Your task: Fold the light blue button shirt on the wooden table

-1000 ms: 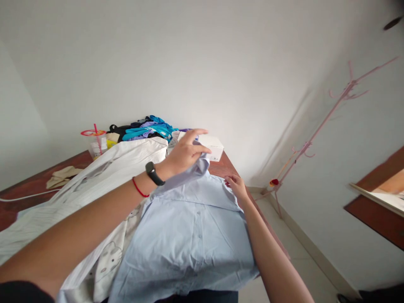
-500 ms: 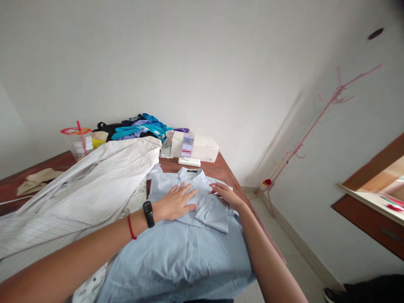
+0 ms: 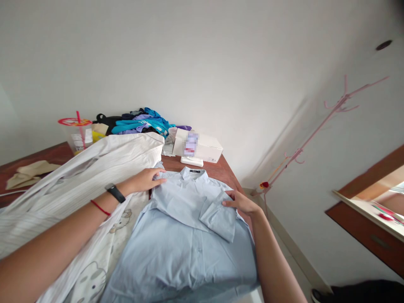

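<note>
A light blue button shirt [image 3: 186, 235] lies flat on the brown table [image 3: 221, 168], collar away from me, with one sleeve [image 3: 217, 216] folded across its chest. My left hand [image 3: 145, 180], with a black watch and a red string at the wrist, rests at the shirt's left shoulder edge with fingers stretched out. My right hand [image 3: 240, 202] lies flat on the right shoulder, fingertips beside the folded sleeve's cuff. Neither hand grips anything.
A white striped shirt [image 3: 78, 176] and a white cloth with cartoon prints [image 3: 94, 273] lie to the left. Behind are a heap of blue and purple clothes [image 3: 142, 124], a plastic cup with a red straw [image 3: 77, 134] and a white box [image 3: 202, 147]. A pink coat stand [image 3: 315, 134] leans against the right wall.
My left hand laid the sleeve down across the shirt, pressed it flat, then slid left to the shoulder edge. My right hand stayed on the right shoulder.
</note>
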Available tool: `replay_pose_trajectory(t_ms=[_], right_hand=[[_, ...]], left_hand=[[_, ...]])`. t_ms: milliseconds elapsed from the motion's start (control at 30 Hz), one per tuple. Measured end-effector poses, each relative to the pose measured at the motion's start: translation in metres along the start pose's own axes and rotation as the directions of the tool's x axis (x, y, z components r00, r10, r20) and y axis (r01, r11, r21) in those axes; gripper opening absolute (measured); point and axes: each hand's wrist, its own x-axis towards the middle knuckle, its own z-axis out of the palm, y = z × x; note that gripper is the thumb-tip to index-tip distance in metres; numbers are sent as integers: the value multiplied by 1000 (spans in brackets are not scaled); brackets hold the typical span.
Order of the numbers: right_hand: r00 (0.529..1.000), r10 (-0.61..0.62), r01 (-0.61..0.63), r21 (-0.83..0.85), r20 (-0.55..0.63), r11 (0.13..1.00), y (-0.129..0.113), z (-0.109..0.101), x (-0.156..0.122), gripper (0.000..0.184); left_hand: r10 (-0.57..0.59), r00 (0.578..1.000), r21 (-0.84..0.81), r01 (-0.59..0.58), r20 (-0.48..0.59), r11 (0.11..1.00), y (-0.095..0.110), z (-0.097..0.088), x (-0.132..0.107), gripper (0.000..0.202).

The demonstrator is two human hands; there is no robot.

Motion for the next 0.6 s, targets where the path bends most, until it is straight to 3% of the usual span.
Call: replay_pose_trajectory(t_ms=[100, 200, 267, 367, 433, 500, 600], right_hand=[[962, -69, 127, 210, -264, 969, 6, -5, 0, 43], [820, -68, 306, 335, -568, 891, 13, -10, 1, 41], [718, -52, 402, 352, -694, 845, 15, -14, 3, 38], [595, -17, 521, 369, -804, 769, 15, -22, 5, 31], [538, 15, 597, 393, -843, 699, 14, -27, 7, 26], [515, 73, 640, 440, -854, 629, 15, -32, 8, 21], [530, 155, 637, 512, -834, 576, 19, -37, 9, 18]], left_hand=[[35, 999, -44, -37, -29, 998, 0, -6, -2, 55], [32, 998, -135, -39, -55, 990, 4, -11, -1, 47], [15, 993, -201, -38, -114, 979, 5, -13, 0, 44], [-39, 975, -269, -22, -220, 963, 3, -15, 2, 43], [-71, 962, -281, -6, -264, 960, 1, -16, 2, 43], [-84, 952, -266, 3, -295, 964, -3, -15, 2, 41], [-93, 947, -192, 34, -309, 981, -8, -12, 2, 38]])
